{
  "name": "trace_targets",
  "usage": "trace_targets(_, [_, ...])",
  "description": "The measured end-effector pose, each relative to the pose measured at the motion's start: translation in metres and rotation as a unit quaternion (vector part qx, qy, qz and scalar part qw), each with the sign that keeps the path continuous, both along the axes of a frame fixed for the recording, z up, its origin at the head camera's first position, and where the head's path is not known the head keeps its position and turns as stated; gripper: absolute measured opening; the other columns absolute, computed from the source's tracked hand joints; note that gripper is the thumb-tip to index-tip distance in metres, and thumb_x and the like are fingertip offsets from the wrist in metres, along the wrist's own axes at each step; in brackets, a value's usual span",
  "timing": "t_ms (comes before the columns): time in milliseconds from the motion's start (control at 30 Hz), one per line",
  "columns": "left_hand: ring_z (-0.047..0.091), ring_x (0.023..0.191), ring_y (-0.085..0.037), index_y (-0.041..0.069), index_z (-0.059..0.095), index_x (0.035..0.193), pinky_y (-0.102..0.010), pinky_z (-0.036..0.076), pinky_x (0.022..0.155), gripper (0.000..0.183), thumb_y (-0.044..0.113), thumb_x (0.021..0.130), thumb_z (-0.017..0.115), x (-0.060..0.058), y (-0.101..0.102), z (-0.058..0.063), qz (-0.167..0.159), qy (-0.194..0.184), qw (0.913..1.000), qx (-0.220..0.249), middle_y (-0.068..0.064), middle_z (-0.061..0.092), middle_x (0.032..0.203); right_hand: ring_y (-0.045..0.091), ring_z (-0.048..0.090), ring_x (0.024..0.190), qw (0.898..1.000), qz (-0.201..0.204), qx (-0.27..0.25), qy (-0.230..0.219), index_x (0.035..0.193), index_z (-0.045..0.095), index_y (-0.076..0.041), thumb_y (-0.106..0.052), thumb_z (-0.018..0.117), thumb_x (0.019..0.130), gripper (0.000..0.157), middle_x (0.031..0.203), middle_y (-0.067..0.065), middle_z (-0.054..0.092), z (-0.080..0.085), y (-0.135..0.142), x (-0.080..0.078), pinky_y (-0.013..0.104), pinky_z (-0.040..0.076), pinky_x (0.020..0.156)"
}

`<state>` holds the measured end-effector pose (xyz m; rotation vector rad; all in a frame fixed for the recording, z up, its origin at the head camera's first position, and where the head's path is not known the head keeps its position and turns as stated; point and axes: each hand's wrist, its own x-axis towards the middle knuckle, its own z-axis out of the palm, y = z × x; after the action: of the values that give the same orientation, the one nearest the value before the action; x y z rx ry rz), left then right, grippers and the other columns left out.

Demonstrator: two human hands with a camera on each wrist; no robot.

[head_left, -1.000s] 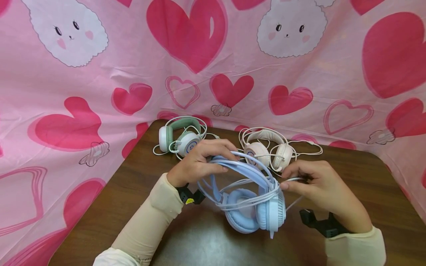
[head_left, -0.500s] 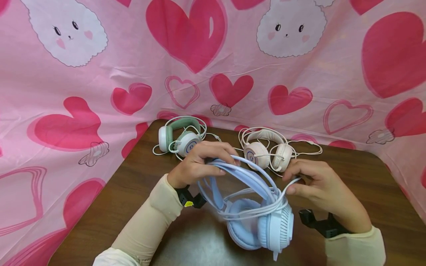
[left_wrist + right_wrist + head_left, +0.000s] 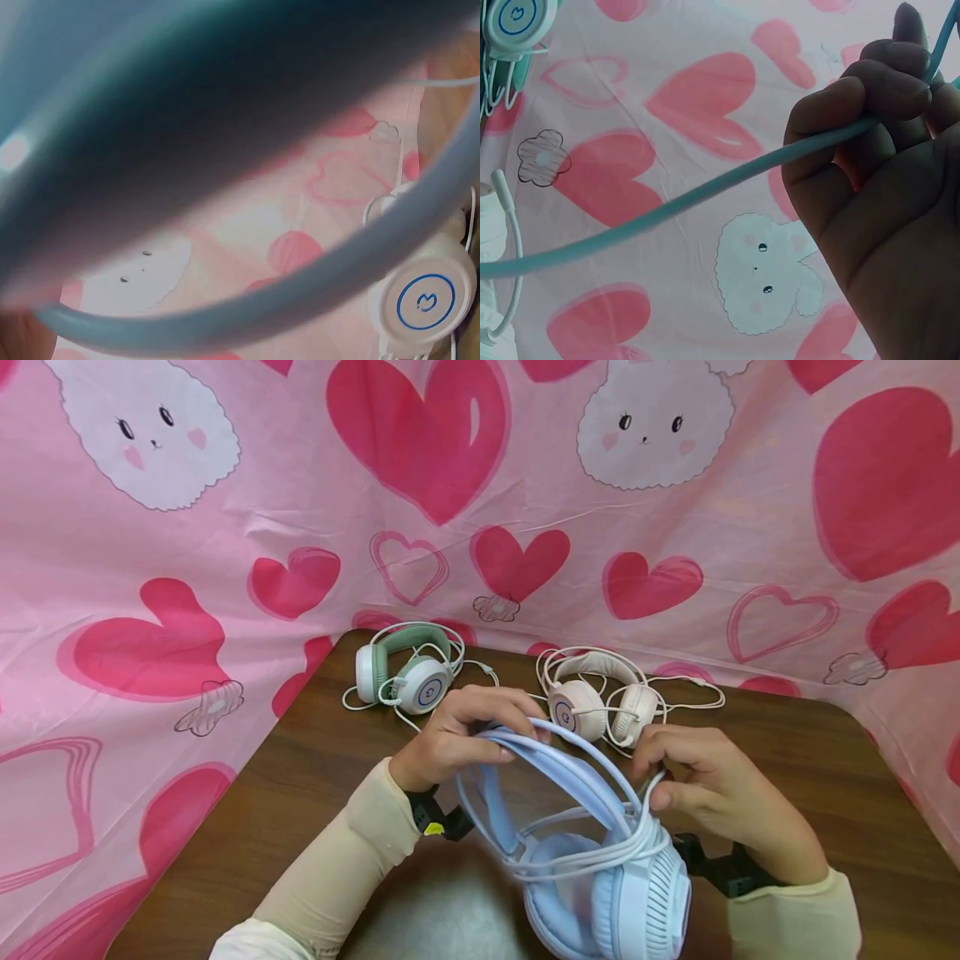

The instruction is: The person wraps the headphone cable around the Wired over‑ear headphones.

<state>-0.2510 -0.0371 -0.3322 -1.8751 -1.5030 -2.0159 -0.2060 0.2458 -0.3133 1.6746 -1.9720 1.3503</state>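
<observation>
Light-blue headphones [image 3: 647, 902] hang tilted over the table, ear cups down and toward the right. Their headband is gripped at the top by my left hand [image 3: 461, 735], thumb on the near side and fingers over it. Several loops of pale cable [image 3: 607, 856] wrap around the headphones above the ear cups. Just right of the band, my right hand [image 3: 708, 781] pinches a strand of this cable. The right wrist view shows the cable [image 3: 697, 191] running into the curled fingers [image 3: 825, 112]. In the left wrist view, the blurred headband [image 3: 202, 120] fills the upper part.
Green-and-white headphones [image 3: 420, 681] lie at the back left of the brown wooden table [image 3: 300, 827]. Cream headphones [image 3: 581, 706] with a loose cable lie behind my hands. A pink heart-patterned cloth [image 3: 525, 468] hangs along the table's back and left sides.
The headphones have swung lower and to the right, nearer the camera. My left hand has shifted slightly right and down. The right hand has stayed nearly in place, still pinching the cable.
</observation>
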Motion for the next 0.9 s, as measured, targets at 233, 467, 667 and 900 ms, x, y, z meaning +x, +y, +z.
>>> trace_targets(233, [0.06,0.094,-0.034,-0.003,0.065,0.097,-0.04,0.046,0.081,0.026,-0.008,0.076,0.05,0.002,0.001,-0.002,0.005,-0.03,0.999,0.033,-0.027,0.062,0.098,0.011,0.05,0.074,0.999,0.011,-0.022,0.022,0.084,0.065,-0.008,-0.03,0.058,0.095,0.026,0.081,0.004,0.055,-0.002,-0.002,-0.007,0.021,0.039,0.063])
trace_targets(467, [0.059,0.083,-0.027,0.013,0.071,0.102,-0.033,0.047,0.064,0.041,-0.007,0.074,0.048,0.003,0.002,-0.003,0.019,-0.06,0.9961,0.062,-0.013,0.065,0.105,0.014,0.052,0.078,0.999,-0.017,-0.026,-0.01,0.086,0.065,-0.008,-0.03,0.056,0.097,0.026,0.083,0.005,0.057,-0.022,0.001,-0.023,0.024,0.041,0.068])
trace_targets(667, [0.049,0.058,-0.024,0.016,0.071,0.103,-0.034,0.042,0.047,0.045,-0.009,0.076,0.045,0.004,0.004,-0.003,0.018,-0.094,0.9914,0.089,-0.016,0.062,0.104,0.014,0.054,0.08,0.997,-0.048,-0.027,-0.045,0.088,0.066,-0.009,-0.026,0.055,0.098,0.023,0.086,0.006,0.06,-0.035,0.002,-0.03,0.026,0.043,0.072])
trace_targets(900, [0.046,0.054,-0.025,0.019,0.072,0.106,-0.032,0.039,0.044,0.046,-0.006,0.079,0.044,0.003,0.005,-0.004,0.033,-0.108,0.9841,0.137,-0.01,0.063,0.108,0.014,0.054,0.081,0.998,-0.058,-0.022,-0.014,0.088,0.063,-0.007,-0.005,0.047,0.1,0.02,0.087,0.005,0.06,-0.039,0.0,-0.039,0.022,0.043,0.077])
